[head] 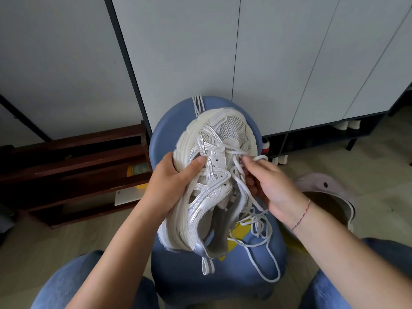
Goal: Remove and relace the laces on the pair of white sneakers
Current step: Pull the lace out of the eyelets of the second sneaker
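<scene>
Dark wooden rack [73, 166] sits off at the left, and next the left hand [176, 181] wraps the sole edge of the white sneaker [214, 175], thumb pressed across its side, toe pointing away over the blue stool [223, 282]. The lace [256, 223] runs only through the eyelets nearest the toe, the rest spilling in loose coils onto the seat. On the right, the right hand [269, 186] pinches a loop of that lace at its fingertips, just beside the tongue.

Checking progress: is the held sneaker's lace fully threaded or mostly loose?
Mostly loose. The lace crosses only near the toe of the sneaker; the rest trails over the blue stool. The right hand pinches it.
</scene>
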Tool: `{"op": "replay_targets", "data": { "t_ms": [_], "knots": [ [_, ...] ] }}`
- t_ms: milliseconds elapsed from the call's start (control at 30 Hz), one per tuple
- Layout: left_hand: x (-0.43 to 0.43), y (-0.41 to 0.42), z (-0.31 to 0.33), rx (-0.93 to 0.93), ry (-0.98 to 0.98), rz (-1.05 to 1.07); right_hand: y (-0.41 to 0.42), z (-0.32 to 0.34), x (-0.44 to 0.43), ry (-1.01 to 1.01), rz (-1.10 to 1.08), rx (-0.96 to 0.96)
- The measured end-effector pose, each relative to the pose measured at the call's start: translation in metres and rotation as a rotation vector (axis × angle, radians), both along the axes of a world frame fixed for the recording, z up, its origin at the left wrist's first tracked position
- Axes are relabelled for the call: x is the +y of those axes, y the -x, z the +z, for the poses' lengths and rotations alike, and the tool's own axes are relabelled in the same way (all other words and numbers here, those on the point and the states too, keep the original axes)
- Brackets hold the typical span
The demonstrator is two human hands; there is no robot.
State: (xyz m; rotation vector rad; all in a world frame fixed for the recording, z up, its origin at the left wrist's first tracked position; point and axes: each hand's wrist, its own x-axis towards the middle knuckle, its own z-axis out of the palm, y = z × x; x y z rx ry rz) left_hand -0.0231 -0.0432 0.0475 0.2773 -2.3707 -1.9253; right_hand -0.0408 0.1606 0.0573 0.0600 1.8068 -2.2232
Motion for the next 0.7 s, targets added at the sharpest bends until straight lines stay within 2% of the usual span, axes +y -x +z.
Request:
{"op": "replay_targets", "data": {
  "t_ms": [133, 300, 367, 433, 500, 567, 700],
  "knots": [
    [-0.002, 0.0, 0.001, 0.0, 0.011, 0.013, 0.009, 0.001, 0.007, 0.085, -0.058, 0.046],
    [-0.006, 0.001, 0.003, 0.01, -0.003, 0.034, 0.026, 0.008, 0.034, 0.359, -0.196, 0.031],
    [-0.006, 0.001, 0.003, 0.009, -0.001, 0.035, 0.03, 0.006, 0.039, 0.383, -0.242, 0.003],
    [-0.005, 0.001, 0.002, 0.007, 0.01, 0.031, 0.028, 0.003, 0.036, 0.276, -0.185, -0.038],
    [-0.003, 0.0, 0.001, 0.011, 0.014, 0.024, 0.019, -0.001, 0.026, 0.115, -0.026, -0.054],
    [-0.002, 0.0, 0.001, 0.014, 0.018, 0.017, 0.009, -0.003, 0.014, -0.063, 0.102, -0.001],
    [-0.002, 0.0, 0.001, 0.009, 0.048, -0.003, 0.004, -0.011, 0.003, -0.176, 0.011, 0.179]
  ]
}}
